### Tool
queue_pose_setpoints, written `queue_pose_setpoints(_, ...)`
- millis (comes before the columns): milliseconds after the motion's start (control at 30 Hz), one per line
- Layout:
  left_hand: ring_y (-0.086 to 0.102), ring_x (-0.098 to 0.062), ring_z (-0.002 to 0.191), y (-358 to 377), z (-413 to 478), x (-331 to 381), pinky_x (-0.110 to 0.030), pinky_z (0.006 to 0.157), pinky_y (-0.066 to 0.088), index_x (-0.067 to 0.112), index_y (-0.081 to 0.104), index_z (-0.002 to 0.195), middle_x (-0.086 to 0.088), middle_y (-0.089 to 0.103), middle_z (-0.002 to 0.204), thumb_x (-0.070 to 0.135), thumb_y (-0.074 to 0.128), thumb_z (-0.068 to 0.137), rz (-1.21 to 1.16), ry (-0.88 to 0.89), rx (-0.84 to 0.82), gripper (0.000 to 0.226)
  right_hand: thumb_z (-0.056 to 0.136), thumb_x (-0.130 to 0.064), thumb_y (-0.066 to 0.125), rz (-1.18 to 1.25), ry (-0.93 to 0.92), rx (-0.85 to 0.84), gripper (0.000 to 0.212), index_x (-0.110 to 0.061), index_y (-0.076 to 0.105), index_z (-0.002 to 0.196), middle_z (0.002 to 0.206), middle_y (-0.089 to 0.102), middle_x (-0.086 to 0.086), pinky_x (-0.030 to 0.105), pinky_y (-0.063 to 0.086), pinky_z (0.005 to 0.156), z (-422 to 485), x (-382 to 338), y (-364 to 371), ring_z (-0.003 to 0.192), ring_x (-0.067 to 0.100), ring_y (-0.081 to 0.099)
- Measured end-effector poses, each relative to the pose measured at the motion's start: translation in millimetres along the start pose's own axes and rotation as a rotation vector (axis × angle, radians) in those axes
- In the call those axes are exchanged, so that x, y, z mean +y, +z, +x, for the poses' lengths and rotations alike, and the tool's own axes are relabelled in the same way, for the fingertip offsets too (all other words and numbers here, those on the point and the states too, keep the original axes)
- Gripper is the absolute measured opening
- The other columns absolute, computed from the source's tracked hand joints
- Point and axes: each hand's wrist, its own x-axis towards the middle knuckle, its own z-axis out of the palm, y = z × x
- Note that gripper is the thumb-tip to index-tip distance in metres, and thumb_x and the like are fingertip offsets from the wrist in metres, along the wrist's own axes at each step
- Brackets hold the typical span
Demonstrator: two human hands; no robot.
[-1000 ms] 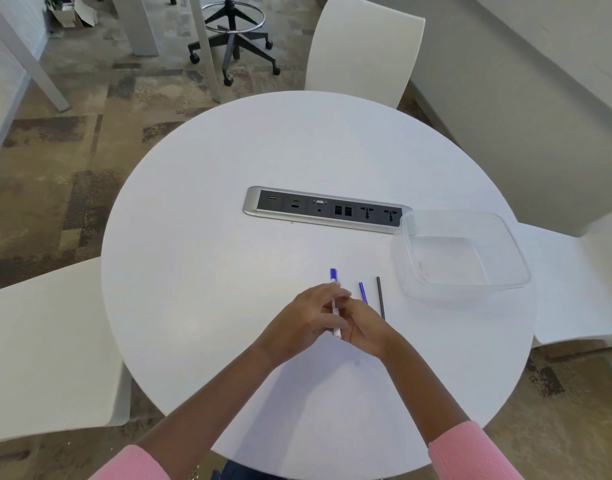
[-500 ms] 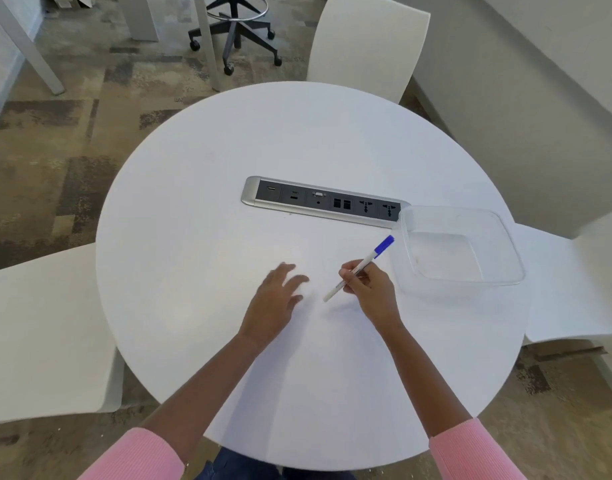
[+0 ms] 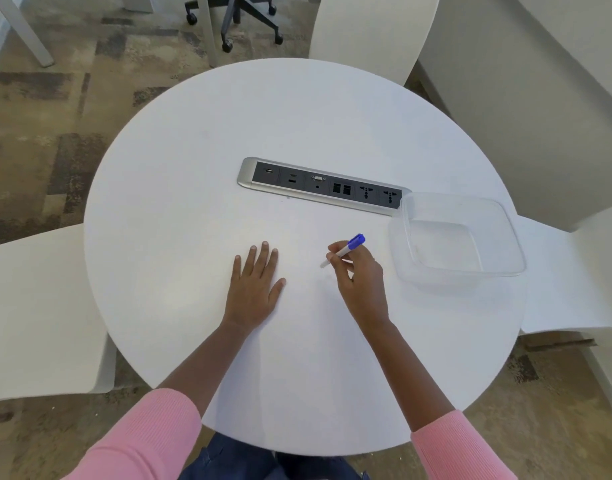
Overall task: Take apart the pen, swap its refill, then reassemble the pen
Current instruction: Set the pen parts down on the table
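A white pen [image 3: 342, 251] with a blue cap end is held in my right hand [image 3: 360, 282], tip pointing down-left close to the round white table [image 3: 193, 202], blue end up toward the clear container. My left hand [image 3: 254, 284] lies flat on the table, palm down, fingers spread, holding nothing, a short way left of the pen. The loose refills seen earlier are not visible now; my right hand may hide them.
A clear plastic container [image 3: 505, 237] stands right of my right hand. A silver and black socket strip [image 3: 321, 185] is set into the table's middle. White chairs [image 3: 37, 306] surround the table; a wall runs at the right.
My hands have separated: the left let go of the pen and flattened on the table, the right kept the pen and tilted it into a writing grip.
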Motion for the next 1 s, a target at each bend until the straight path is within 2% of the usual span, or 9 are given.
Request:
queue_pose_setpoints(100,0.035,-0.036,0.133,-1,-1,-1,-0.054,0.109,0.024,0.005,0.042,0.138,-0.016,0.037,0.146,0.039,0.021,0.089,-0.002,0.003,-0.002,0.063,0.090,-0.011,0.052,-0.036,0.041,-0.053,0.011,-0.005,0.059,0.096,0.104,0.066,0.007,0.024,0.049,0.083,0,3,4,0.089,0.020,0.064)
queue_pose_setpoints(200,0.036,-0.036,0.133,-1,-1,-1,-0.054,0.108,0.025,0.005,0.043,0.137,-0.016,0.038,0.146,0.038,0.022,0.089,-0.007,0.003,0.001,0.062,0.090,-0.010,0.052,-0.081,0.058,-0.069,0.012,-0.004,0.059,0.098,0.106,0.067,0.009,0.002,0.036,0.078,1,6,4,0.093,0.023,0.065)
queue_pose_setpoints(233,0.036,-0.036,0.133,-1,-1,-1,-0.054,0.109,0.024,0.005,0.042,0.137,-0.016,0.037,0.146,0.038,0.022,0.090,-0.006,0.005,0.001,0.062,0.090,-0.010,0.051,-0.080,0.054,-0.055,0.013,-0.004,0.059,0.099,0.106,0.067,0.009,0.002,0.036,0.077,1,5,4,0.093,0.023,0.065)
queue_pose_setpoints(333,0.030,-0.034,0.137,2,0,-3,-0.051,0.112,0.019,0.007,0.037,0.140,-0.014,0.032,0.149,0.033,0.035,0.094,-0.002,0.005,0.016,0.053,0.090,-0.010,0.051,-0.035,0.022,0.006,0.011,-0.006,0.059,0.097,0.105,0.066,0.009,0.025,0.048,0.082,0,0,2,0.087,0.018,0.064)
queue_pose_setpoints(467,0.027,-0.032,0.138,3,1,-3,-0.049,0.113,0.017,0.008,0.035,0.142,-0.012,0.029,0.151,0.033,0.036,0.094,0.008,-0.001,0.009,0.054,0.090,-0.010,0.052,-0.019,-0.011,0.034,0.009,-0.005,0.059,0.094,0.105,0.065,0.009,0.026,0.050,0.079,-2,-3,2,0.081,0.012,0.060)
queue_pose_setpoints(700,0.029,-0.033,0.137,5,0,-4,-0.050,0.113,0.018,0.007,0.037,0.140,-0.013,0.031,0.150,0.030,0.044,0.094,-0.020,-0.003,0.027,0.052,0.089,-0.011,0.053,0.007,0.004,0.077,0.009,-0.010,0.060,0.095,0.098,0.062,-0.003,0.000,0.042,0.071,0,-5,-5,0.080,0.005,0.059)
queue_pose_setpoints(800,0.029,-0.031,0.138,4,1,-4,-0.049,0.113,0.018,0.008,0.037,0.141,-0.012,0.031,0.150,0.036,0.029,0.093,-0.007,-0.005,0.022,0.056,0.089,-0.011,0.054,0.069,-0.003,0.106,0.008,-0.010,0.060,0.095,0.095,0.061,-0.006,0.000,0.043,0.069,6,-16,-10,0.079,-0.002,0.060)
queue_pose_setpoints(900,0.030,-0.031,0.138,4,0,-4,-0.049,0.113,0.019,0.008,0.037,0.140,-0.012,0.032,0.150,0.036,0.030,0.092,-0.009,-0.004,0.033,0.056,0.089,-0.012,0.054,0.106,-0.027,0.114,0.008,-0.012,0.060,0.094,0.094,0.061,-0.008,-0.001,0.042,0.065,11,-28,-15,0.078,-0.014,0.057)
queue_pose_setpoints(1000,0.033,-0.033,0.135,2,1,-3,-0.051,0.111,0.022,0.006,0.041,0.138,-0.014,0.036,0.148,0.038,0.021,0.089,-0.012,-0.001,0.035,0.062,0.089,-0.015,0.054,0.146,-0.049,0.127,0.009,-0.016,0.060,0.095,0.093,0.061,-0.010,0.000,0.042,0.064,17,-41,-20,0.077,-0.014,0.057)
